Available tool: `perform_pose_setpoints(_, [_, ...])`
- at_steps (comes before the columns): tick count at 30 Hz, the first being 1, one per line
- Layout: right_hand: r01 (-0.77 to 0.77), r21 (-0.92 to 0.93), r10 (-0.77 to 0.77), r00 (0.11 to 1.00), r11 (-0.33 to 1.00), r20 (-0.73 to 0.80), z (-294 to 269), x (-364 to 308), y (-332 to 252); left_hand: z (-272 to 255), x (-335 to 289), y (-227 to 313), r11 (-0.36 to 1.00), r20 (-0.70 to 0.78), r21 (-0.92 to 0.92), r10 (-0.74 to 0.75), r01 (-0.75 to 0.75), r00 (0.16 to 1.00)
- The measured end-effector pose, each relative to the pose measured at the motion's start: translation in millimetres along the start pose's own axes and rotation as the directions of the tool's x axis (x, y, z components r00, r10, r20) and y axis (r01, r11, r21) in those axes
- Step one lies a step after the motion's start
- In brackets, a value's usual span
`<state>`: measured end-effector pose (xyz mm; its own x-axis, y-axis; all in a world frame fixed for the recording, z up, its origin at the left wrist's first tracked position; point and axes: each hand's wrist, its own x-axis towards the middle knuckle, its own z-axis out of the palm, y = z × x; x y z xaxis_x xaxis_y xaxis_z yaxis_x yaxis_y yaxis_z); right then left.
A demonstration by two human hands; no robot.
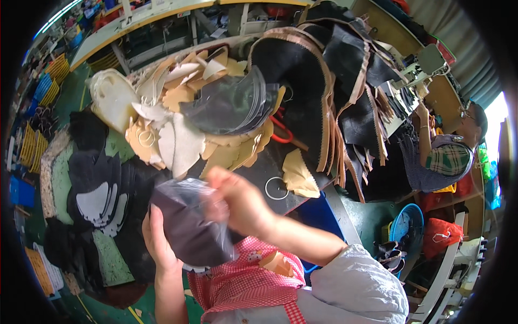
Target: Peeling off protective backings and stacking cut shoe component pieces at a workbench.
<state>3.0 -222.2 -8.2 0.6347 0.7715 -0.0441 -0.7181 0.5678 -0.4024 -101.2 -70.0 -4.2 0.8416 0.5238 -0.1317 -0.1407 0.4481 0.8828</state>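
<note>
My left hand (157,237) grips a dark, flat piece (186,221) in front of my red checked apron, thumb along its left edge. A thin, shiny clear film lies over the piece's upper and right sides. My right hand (243,202) is at the right side of the piece, its fingers bent but smeared by motion; whether they pinch the film cannot be made out. Beyond the hands lies a stack of glossy dark curved pieces (232,105) on a heap of cream and tan cut pieces (181,143). Red-handled scissors (281,132) lie partly under them.
Black pieces with tan toothed edges (324,81) drape at the far right of the table. Black and grey pieces (102,200) lie at left. A white ring (276,188) and tan piece (300,175) lie near my right forearm. Another person (448,154) sits at a machine.
</note>
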Motion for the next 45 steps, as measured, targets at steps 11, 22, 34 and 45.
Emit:
perform_pose_setpoints(11, [-0.520,-0.761,0.630,0.752,0.388,-0.192,1.8,-91.0,-57.6,-43.6,-10.7,38.8,0.897,-0.005,0.412,0.180,-0.162,0.984])
perform_pose_setpoints(22, [-0.734,-0.229,0.720,0.676,0.639,-0.156,-3.7,-64.9,-31.8,-78.4,-63.6,28.6,0.783,0.419,0.146,-0.602,0.604,0.679])
perform_pose_setpoints(34, [-0.063,-0.983,0.279,0.960,0.175,-0.012,28.6,-39.5,9.9,-73.1,-72.2,19.6,0.911,0.016,-0.226,-0.350,0.344,0.937])
perform_pose_setpoints(45, [0.009,-0.949,0.004,1.000,-0.314,0.009,17.9,8.5,28.8,-97.1,-39.5,8.7,0.814,-0.138,0.580,0.143,-0.037,0.980])
